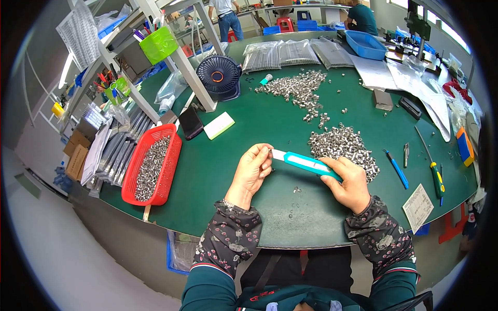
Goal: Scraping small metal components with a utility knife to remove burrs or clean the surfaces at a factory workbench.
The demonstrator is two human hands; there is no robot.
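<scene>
Head view, with the teal utility knife (308, 164) as the clock's centre: it lay slantwise above a green table (218, 173), its blade pointing between nine and ten o'clock. At about four, the person's right hand (350, 182) was closed around the handle's rear, thumb and fingers wrapped, knuckles upward. At nine, the left hand (252, 167) was curled, thumb and forefinger pinched together right at the blade's tip; whether they gripped a tiny part could not be told. Both forearms, in dark flowered sleeves (228, 233), angled inward from roughly seven and five. Loose metal rings (345, 147) were heaped at two, just beyond the right hand; a red basket (170, 170) of similar rings stood at nine.
</scene>
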